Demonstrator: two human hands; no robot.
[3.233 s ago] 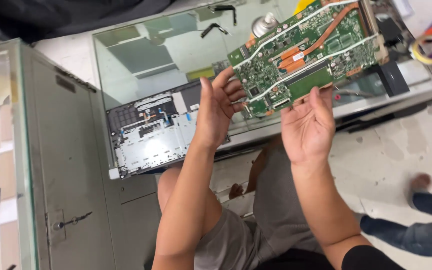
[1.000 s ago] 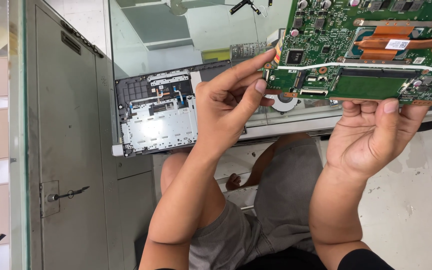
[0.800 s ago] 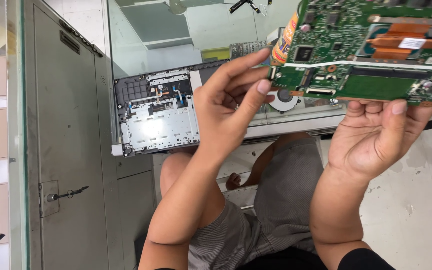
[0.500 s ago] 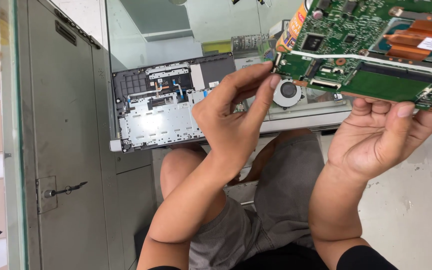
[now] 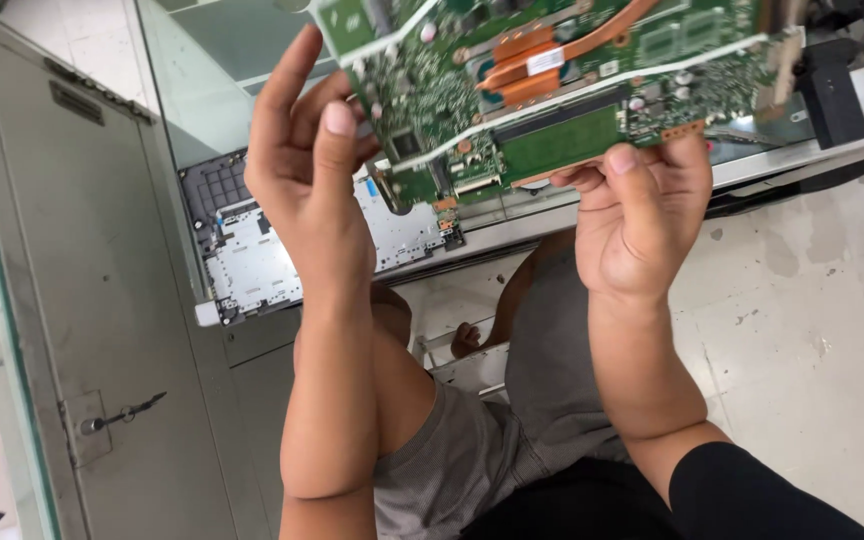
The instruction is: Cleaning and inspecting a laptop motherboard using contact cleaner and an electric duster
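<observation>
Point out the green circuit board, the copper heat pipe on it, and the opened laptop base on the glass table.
green circuit board [image 5: 562, 140], head view, on its green lower middle area.
copper heat pipe [image 5: 527, 65], head view, on its flat orange plate.
opened laptop base [image 5: 252, 255], head view, on its silvery inner panel.

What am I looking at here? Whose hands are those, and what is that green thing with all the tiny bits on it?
The picture comes from a camera worn on a person's head, looking down, so you see that person's own two arms reaching up. The left hand and the right hand together hold up a green circuit board, the flat part from inside a computer. The orange-brown strips on it are copper pipes that carry heat away.

Below the board is a glass-topped table. On it lies an opened laptop shell, its silver inside facing up. At the left stands a grey metal cabinet with a key in its door. Underneath you see the person's grey shorts and a pale tiled floor.
</observation>
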